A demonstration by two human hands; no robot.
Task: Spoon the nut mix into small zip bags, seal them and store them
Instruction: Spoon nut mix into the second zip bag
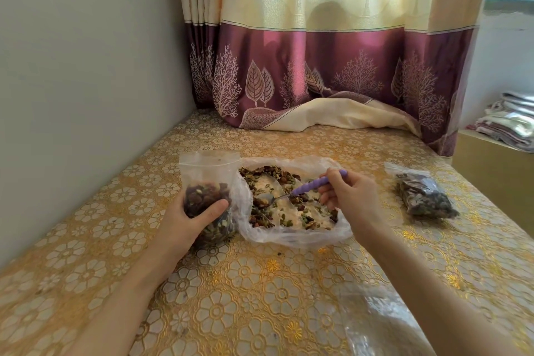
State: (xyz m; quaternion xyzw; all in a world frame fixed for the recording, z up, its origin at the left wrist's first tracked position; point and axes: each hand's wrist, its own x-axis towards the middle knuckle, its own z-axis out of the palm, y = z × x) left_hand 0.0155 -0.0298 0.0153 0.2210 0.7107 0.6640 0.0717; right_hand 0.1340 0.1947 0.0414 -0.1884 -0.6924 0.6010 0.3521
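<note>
Nearest, bottom right: loose clear plastic (384, 324), blurred, lying on the bench (245, 283) with its gold flower-patterned cover. Farther in, left hand (190, 221) wrapped around a small zip bag (208, 182), thumb across its front; bag upright, clear, top unsealed, lower half packed with dark raisins, green seeds and nut pieces. Just right of it and touching, a large clear plastic bag (291, 233) spread flat and open, nut mix (268, 175) scattered thinly over it, thickest along the far and left edges. Right hand (351, 195) curled around the purple handle of a spoon (291, 193), metal bowl down in the mix. Well to the right, a filled zip bag (423, 195) lying flat, dark with the same mix. No readable labels or writing. Farthest back, cream and maroon curtain (318, 66) bunched on the bench; folded cloths (511, 121) at far right.
</note>
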